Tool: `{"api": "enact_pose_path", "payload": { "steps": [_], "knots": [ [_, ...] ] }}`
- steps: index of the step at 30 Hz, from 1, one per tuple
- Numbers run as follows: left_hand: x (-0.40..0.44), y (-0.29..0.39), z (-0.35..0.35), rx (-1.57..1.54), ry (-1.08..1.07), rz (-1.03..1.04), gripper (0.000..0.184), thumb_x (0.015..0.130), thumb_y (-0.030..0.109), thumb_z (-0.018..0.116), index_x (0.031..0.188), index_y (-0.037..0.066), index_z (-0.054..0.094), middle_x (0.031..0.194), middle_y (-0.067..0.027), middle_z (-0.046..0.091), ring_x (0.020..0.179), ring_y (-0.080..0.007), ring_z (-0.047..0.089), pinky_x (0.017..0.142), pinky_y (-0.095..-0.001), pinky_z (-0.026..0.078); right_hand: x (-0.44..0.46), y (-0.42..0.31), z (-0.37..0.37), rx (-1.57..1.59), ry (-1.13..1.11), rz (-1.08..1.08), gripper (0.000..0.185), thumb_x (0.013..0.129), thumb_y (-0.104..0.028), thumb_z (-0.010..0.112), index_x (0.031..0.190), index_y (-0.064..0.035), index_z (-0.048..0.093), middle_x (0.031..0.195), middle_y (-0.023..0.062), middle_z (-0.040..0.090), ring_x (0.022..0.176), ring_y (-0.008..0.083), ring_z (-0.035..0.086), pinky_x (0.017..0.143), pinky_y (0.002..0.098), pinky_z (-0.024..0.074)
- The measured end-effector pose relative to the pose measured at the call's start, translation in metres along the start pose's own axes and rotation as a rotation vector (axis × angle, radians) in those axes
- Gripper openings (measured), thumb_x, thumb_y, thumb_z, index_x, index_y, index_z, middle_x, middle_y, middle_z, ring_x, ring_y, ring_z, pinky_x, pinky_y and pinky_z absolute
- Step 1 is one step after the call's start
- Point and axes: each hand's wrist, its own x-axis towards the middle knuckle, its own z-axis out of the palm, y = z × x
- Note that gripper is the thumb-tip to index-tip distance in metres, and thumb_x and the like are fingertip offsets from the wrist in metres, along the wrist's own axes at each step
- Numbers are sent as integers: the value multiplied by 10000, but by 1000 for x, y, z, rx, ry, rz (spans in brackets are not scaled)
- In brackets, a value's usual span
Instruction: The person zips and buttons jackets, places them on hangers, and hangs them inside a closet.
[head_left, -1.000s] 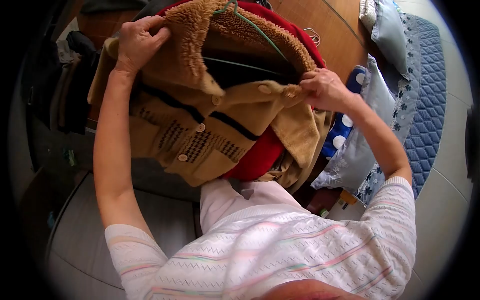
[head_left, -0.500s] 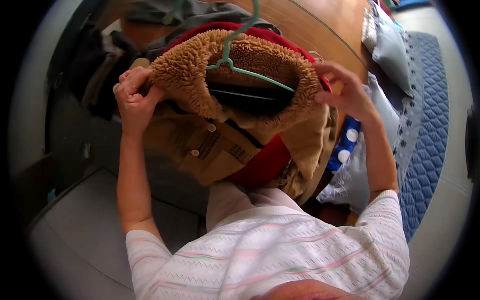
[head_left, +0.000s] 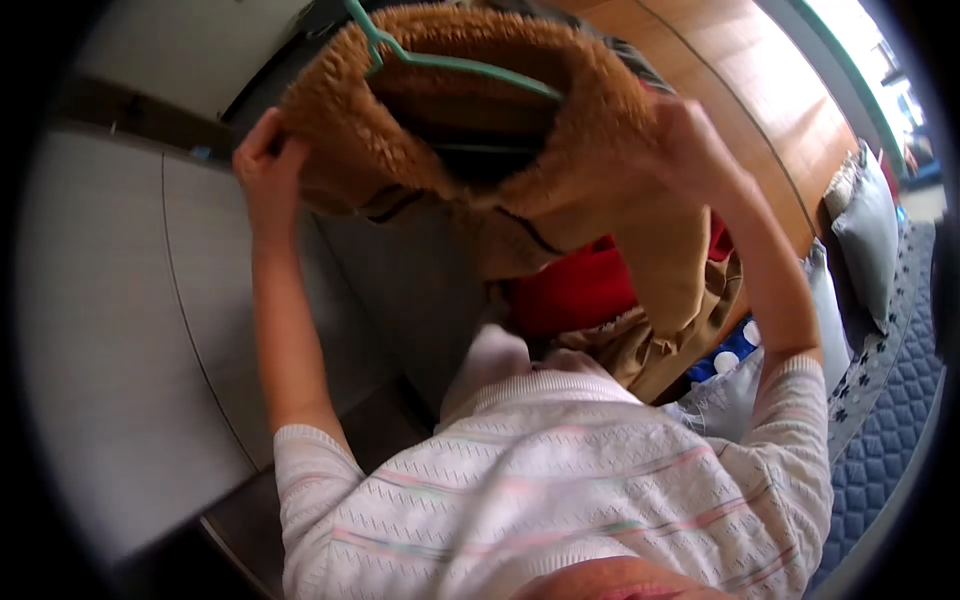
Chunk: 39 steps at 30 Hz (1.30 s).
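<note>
A tan coat (head_left: pixel 590 225) with a brown fleecy collar (head_left: pixel 345 95) is held up in front of me, hanging on a mint-green plastic hanger (head_left: pixel 480 66). My left hand (head_left: pixel 272 170) grips the coat by its left shoulder, close beside the collar. On the other side, my right hand (head_left: pixel 695 145) is closed around the right shoulder, its fingertips partly hidden and blurred. Below the coat lies a red garment (head_left: pixel 565 290), with more tan cloth (head_left: pixel 690 320) bunched next to it.
A wooden surface (head_left: pixel 690 50) stretches behind the coat. To the right are pale pillows (head_left: pixel 862 235), a blue cloth with white dots (head_left: pixel 725 352) and a blue quilted mat (head_left: pixel 890 460). Large grey panels (head_left: pixel 110 330) stand at left.
Both hands have lifted the coat and hanger upward, away from the red garment. My view has also turned, so the pillows sit farther right and more grey panel shows at left.
</note>
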Motion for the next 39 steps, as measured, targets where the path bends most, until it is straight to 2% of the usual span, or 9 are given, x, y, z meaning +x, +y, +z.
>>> {"api": "enact_pose_path", "payload": {
  "steps": [3,4,6,9,12,20,24,30,39],
  "knots": [
    [-34,35,-44,-2,136,-48,190,739,34,567,908,-39,613,851,-2,606,788,-60,511,702,-193,402,37,-40,12,-126,-54,-240,330,741,-302,674,843,-10,560,669,159,554,622,286,533,604,352,451],
    [-42,42,-59,11,182,-48,188,742,43,568,905,-38,616,846,1,605,781,-62,511,697,-193,402,45,-64,11,-285,-149,-53,333,752,-309,678,880,-16,586,682,112,574,628,208,555,602,318,450],
    [-60,55,-83,20,245,-63,174,741,52,577,888,-32,621,831,5,603,765,-61,510,688,-188,397,73,-69,29,-182,-42,-428,294,788,-148,652,993,43,561,841,61,607,789,67,544,711,255,463],
    [-87,56,-126,29,347,-102,154,743,67,584,862,-20,627,800,11,598,738,-57,507,673,-183,391,89,-143,43,-305,-251,-446,219,807,-173,614,834,44,605,643,80,573,606,144,536,575,271,448],
    [-115,61,-162,68,336,-163,146,740,65,595,860,-11,629,771,15,595,722,-53,510,669,-184,398,87,-202,54,-377,-383,-167,246,787,-205,639,799,35,589,659,113,578,602,170,532,585,299,447],
    [-234,55,-266,229,251,-430,207,726,0,622,932,-15,614,821,-4,620,759,-65,544,702,-195,432,78,-212,123,-241,-346,-229,202,769,-159,663,924,-34,628,793,78,644,678,142,588,630,272,523],
    [-265,65,-283,299,128,-326,177,734,-46,583,908,-23,607,815,-1,618,754,-54,525,700,-198,425,59,-225,157,35,-292,-476,274,766,-122,664,1017,-28,610,879,84,649,754,146,611,695,263,536],
    [-284,78,-300,365,134,-190,157,748,-20,591,902,-3,615,794,18,618,731,-45,514,688,-201,421,58,-245,206,270,-501,-324,258,764,-97,663,985,18,601,869,78,647,766,150,605,728,273,531],
    [-302,95,-320,298,396,-195,210,756,-30,565,957,-13,621,879,16,634,810,-43,535,751,-204,429,107,-214,243,173,-644,-571,272,790,-149,652,984,26,576,866,52,611,815,82,544,742,261,456]
  ]
}}
